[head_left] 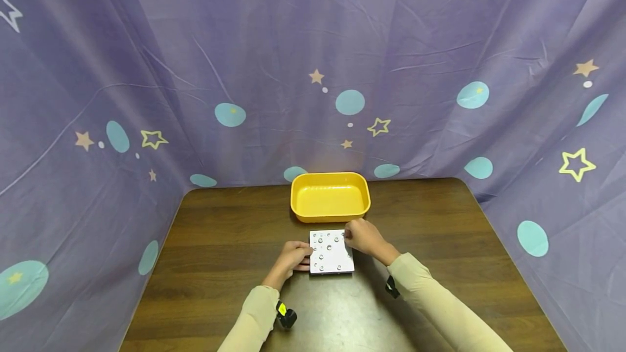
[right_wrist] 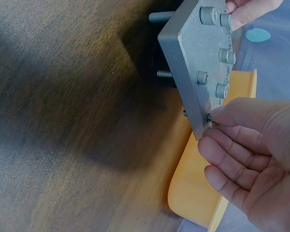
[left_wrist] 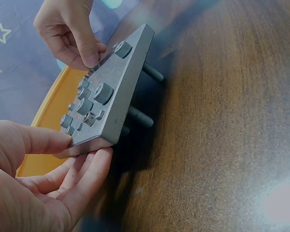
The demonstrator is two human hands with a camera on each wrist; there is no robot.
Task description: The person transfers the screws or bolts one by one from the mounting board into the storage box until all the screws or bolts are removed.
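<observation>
A square metal plate carries several socket-head screws of different sizes. Their threaded shanks stick out below it, over the table. My left hand grips the plate's left edge, thumb on the top face and fingers underneath. At the far right corner, my right hand pinches the head of a small screw between thumb and index finger. That screw sits in the plate, its head mostly covered by the fingertips. In the right wrist view, the other right fingers are loosely curled beside the plate's edge.
Just behind the plate, a yellow plastic tray stands on the brown wooden table. A purple curtain with stars and blue spots hangs around the table's back and sides.
</observation>
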